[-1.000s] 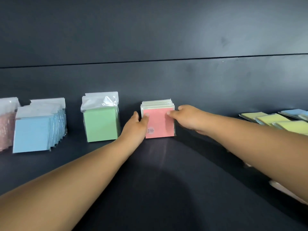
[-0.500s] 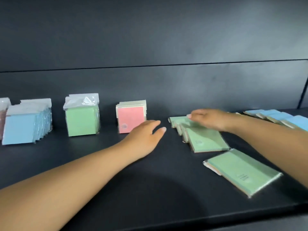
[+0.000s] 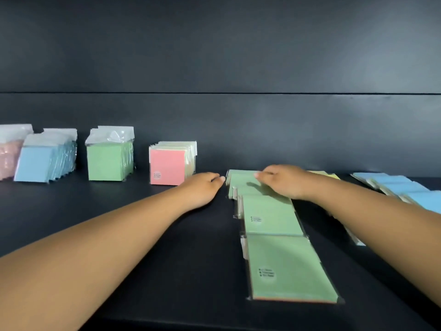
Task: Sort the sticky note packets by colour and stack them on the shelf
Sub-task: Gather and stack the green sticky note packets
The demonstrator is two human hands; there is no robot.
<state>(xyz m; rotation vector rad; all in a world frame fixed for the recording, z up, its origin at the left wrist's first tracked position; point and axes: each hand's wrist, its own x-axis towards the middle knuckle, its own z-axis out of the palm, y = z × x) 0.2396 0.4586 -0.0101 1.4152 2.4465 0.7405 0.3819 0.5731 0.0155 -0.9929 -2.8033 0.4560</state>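
Several green packets [image 3: 269, 216] lie flat in an overlapping row running from near to far on the dark shelf [image 3: 119, 235], right of the upright pink stack [image 3: 168, 163]. The right hand [image 3: 284, 182] rests with relaxed fingers on the far ones, probably to gather them. The left hand [image 3: 202, 187] hovers loosely spread, holding nothing, at the row's far left edge (likely to square it). The standing green stack [image 3: 107, 161], their probable destination, waits farther left.

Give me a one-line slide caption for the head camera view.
Right hand rests on a row of flat green sticky note packets, left hand alongside, upright sorted stacks behind.
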